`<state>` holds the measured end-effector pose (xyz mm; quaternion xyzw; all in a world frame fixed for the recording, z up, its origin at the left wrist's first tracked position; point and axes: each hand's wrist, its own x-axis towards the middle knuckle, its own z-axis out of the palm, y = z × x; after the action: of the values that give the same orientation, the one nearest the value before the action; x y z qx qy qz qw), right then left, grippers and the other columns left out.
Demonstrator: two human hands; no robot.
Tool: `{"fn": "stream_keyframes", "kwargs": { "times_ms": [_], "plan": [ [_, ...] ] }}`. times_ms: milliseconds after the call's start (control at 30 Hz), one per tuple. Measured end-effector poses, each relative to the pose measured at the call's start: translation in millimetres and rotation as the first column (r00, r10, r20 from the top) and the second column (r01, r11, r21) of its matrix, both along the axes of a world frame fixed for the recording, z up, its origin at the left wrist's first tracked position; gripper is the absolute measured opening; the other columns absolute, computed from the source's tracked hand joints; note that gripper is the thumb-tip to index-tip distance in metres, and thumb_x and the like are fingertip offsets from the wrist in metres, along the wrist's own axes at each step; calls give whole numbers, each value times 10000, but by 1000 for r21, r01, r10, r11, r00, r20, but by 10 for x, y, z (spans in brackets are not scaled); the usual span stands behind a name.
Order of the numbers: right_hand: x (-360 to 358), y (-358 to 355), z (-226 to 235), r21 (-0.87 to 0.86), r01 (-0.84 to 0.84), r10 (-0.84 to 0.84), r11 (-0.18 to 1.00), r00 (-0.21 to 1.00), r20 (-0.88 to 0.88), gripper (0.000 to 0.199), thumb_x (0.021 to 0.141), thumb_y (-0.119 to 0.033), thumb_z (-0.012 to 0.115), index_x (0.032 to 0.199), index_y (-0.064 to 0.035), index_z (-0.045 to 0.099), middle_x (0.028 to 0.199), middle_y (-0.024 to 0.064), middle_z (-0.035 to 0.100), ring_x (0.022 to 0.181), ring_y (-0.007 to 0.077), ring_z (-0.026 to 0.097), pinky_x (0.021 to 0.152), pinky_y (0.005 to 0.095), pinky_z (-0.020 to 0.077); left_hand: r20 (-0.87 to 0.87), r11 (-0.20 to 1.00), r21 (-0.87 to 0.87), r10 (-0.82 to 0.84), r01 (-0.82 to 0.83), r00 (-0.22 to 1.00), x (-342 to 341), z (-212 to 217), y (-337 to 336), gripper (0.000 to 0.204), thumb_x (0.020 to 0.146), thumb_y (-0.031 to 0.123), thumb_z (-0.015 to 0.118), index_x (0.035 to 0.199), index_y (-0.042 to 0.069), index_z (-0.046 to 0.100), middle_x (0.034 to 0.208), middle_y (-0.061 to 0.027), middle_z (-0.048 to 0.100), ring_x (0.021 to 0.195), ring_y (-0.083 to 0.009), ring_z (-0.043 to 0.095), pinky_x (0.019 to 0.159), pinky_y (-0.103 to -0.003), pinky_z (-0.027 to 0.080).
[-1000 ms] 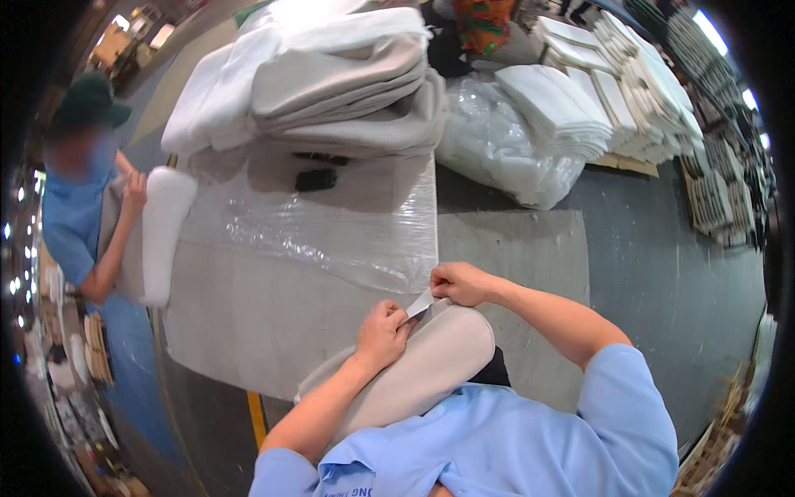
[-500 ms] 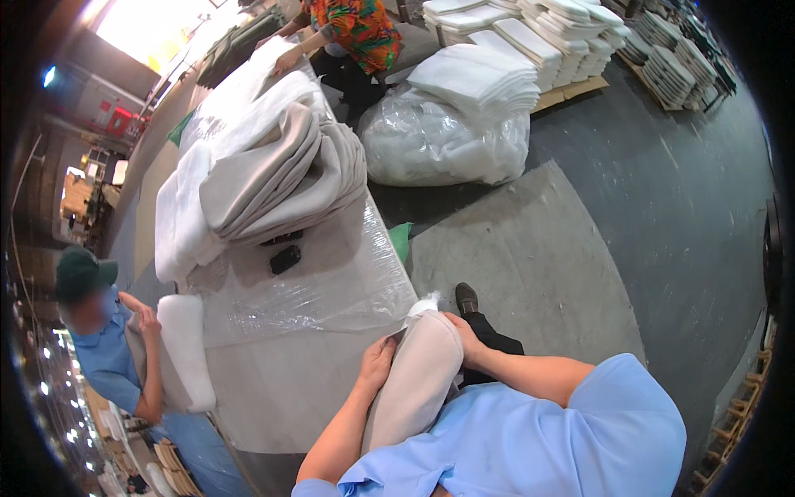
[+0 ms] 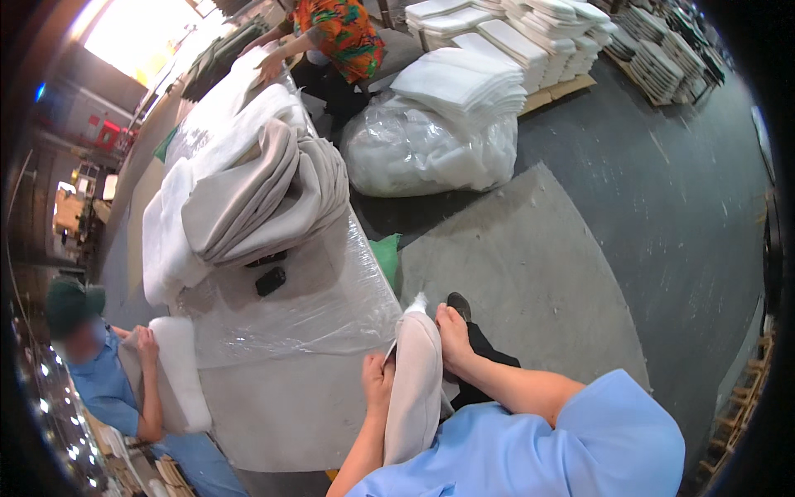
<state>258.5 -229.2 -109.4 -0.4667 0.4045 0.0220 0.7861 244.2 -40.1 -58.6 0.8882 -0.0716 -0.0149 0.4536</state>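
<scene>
- Grey concrete flooring and a large grey mat (image 3: 530,273) fill the background, with stacks of white padding (image 3: 497,58) on pallets far beyond the counter (image 3: 281,406).
- A beige cushion (image 3: 414,385) is held upright at the near edge of the counter, against the person's chest, with its white stuffing showing at the top end.
- The left hand (image 3: 378,383) is pressed against the cushion's left side, fingers curled onto the cover; the right hand (image 3: 454,335) is laid along its right side, fingers closed against the fabric near the top.
- A clear plastic sheet (image 3: 306,306) is spread over the counter just left of the cushion, and a small black object (image 3: 271,281) lies on it.
- A pile of folded grey and white covers (image 3: 248,190) is stacked further back on the counter.
- At the counter's far left, a co-worker's hands (image 3: 147,344) are wrapped round a white cushion insert (image 3: 180,381).
- Another person in a patterned shirt (image 3: 339,33) is bent over the counter's far end.
- Risk, as judged: the cushion is steadied only by side pressure, so it could slide down off the counter edge if either hand is eased; the stuffing could also bunch or be pulled out at the open top.
</scene>
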Motion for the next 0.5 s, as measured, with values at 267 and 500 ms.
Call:
{"fn": "stream_keyframes", "kwargs": {
  "times_ms": [267,500],
  "plan": [
    [104,-267,428,-142,-168,205,975,931,303,385,1150,-339,512,1342,-55,685,787,-71,527,693,37,464,632,238,426,-92,999,-39,16,-20,996,-49,250,-205,143,905,-29,652,1016,23,726,848,-165,637,758,-343,630,682,-426,500],
    [-30,-322,249,-211,-262,309,942,921,238,434,1147,-382,510,1206,-26,751,840,-37,609,733,40,488,653,225,420,-185,996,-44,63,-73,981,-75,232,-260,165,897,-59,627,1013,11,722,847,-151,638,752,-321,627,688,-391,495]
  ]
}}
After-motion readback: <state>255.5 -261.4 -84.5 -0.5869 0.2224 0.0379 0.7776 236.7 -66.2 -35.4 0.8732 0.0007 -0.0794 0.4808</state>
